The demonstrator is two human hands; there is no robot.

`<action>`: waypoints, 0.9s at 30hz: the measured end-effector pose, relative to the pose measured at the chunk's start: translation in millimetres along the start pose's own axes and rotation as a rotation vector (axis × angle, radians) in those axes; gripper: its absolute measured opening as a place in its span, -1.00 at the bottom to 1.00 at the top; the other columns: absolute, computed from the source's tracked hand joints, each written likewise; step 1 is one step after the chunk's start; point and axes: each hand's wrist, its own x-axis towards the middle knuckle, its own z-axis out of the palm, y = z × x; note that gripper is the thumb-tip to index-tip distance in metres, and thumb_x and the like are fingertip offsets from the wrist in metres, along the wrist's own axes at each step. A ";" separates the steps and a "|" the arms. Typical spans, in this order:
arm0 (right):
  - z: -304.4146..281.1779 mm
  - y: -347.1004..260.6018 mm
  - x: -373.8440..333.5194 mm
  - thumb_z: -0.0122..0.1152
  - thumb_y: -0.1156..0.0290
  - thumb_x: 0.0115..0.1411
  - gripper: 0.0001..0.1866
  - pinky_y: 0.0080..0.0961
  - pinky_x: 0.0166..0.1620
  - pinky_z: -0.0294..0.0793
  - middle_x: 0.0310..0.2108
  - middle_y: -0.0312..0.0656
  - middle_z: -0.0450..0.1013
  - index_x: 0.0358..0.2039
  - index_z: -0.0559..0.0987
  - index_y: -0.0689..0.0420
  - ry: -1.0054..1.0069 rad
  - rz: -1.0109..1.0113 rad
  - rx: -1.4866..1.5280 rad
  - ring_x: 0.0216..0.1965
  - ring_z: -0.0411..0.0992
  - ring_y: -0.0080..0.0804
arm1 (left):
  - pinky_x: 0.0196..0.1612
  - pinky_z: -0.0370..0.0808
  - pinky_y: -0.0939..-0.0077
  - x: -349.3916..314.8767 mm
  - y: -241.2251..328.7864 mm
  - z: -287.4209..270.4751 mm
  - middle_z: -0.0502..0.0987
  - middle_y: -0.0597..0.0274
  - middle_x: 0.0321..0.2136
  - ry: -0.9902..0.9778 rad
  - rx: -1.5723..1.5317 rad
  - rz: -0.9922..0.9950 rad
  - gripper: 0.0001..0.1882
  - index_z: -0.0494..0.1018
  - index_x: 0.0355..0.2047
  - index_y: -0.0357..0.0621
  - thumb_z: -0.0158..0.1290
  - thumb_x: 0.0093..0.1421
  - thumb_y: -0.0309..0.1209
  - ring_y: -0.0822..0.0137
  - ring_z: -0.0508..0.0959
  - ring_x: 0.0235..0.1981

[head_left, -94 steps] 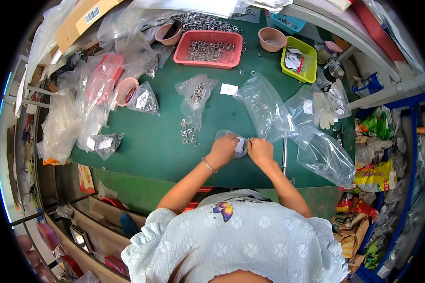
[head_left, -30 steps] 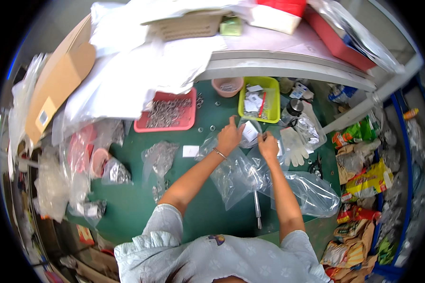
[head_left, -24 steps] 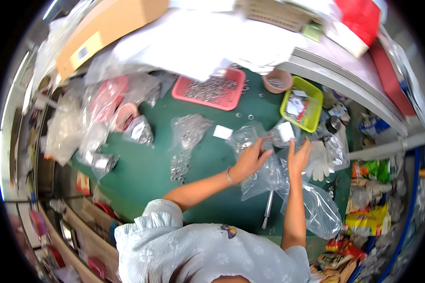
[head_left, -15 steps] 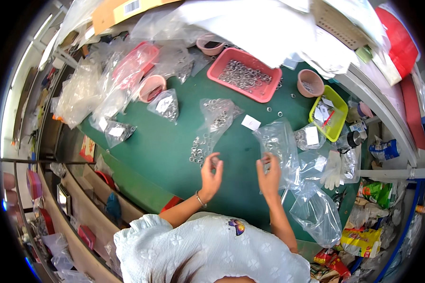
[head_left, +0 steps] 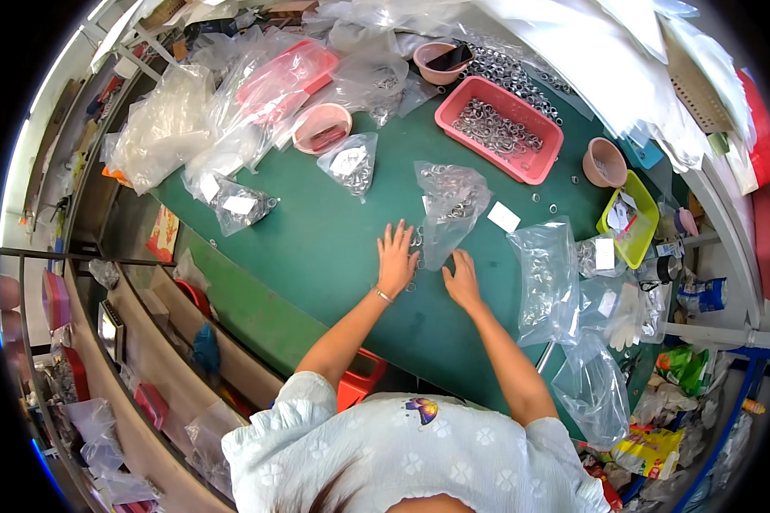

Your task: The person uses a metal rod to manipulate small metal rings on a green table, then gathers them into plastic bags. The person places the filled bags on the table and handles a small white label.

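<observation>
Fingers spread, my left hand (head_left: pixel 395 261) reaches over a loose row of metal rings (head_left: pixel 417 244) on the green table, covering some of them. My right hand (head_left: pixel 462 280) is at the lower end of a clear plastic bag (head_left: pixel 453 205) with more rings inside. Its thumb stands apart from its fingers, and no grip on the bag shows. A white paper label (head_left: pixel 504 217) lies just right of that bag. Farther right is another clear bag (head_left: pixel 547 278), lying flat.
A pink tray (head_left: pixel 543 167) of rings stands at the back, with a pink bowl (head_left: pixel 606 162) and a green basket (head_left: pixel 652 224) right of it. Filled bags (head_left: pixel 351 164) lie at the left. An open-mouthed clear bag (head_left: pixel 592 393) and a white glove (head_left: pixel 626 315) are near right.
My left hand has stretched forward and spread over the loose rings. My right hand has left the right-hand clear bag and moved left to the middle bag. The view has shifted.
</observation>
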 end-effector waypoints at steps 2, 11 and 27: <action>11.0 4.0 17.9 0.08 0.55 -0.03 -0.51 -0.27 0.05 0.22 0.02 0.02 0.22 -0.02 0.31 0.28 0.015 -0.120 -0.110 0.03 0.19 -0.07 | 0.14 -0.02 -0.24 16.7 -3.0 4.4 0.01 0.09 0.21 -0.084 0.077 0.063 -0.47 0.20 0.09 -0.16 0.01 0.09 -0.35 -0.09 -0.02 0.22; 33.5 21.2 7.6 0.02 0.57 -0.04 -0.45 -0.21 0.17 0.08 0.09 0.05 0.18 0.05 0.28 0.24 -0.066 -0.274 -0.155 0.17 0.08 -0.01 | 0.15 0.00 -0.18 13.4 -21.5 21.4 0.29 0.19 0.03 -0.194 -0.095 0.317 -0.59 0.28 -0.01 -0.12 -0.03 0.09 -0.45 0.02 0.14 0.16; -138.0 96.9 -76.6 0.27 0.31 -0.04 -0.66 -0.13 -0.10 0.30 -0.44 0.00 0.48 -0.26 0.50 0.22 0.390 0.626 -0.674 -0.34 0.46 -0.10 | 0.10 0.20 0.24 -41.7 22.4 -41.5 0.32 -0.01 -0.06 0.266 -0.484 0.040 -0.61 0.36 -0.12 -0.22 -0.05 -0.02 -0.68 -0.01 0.28 0.03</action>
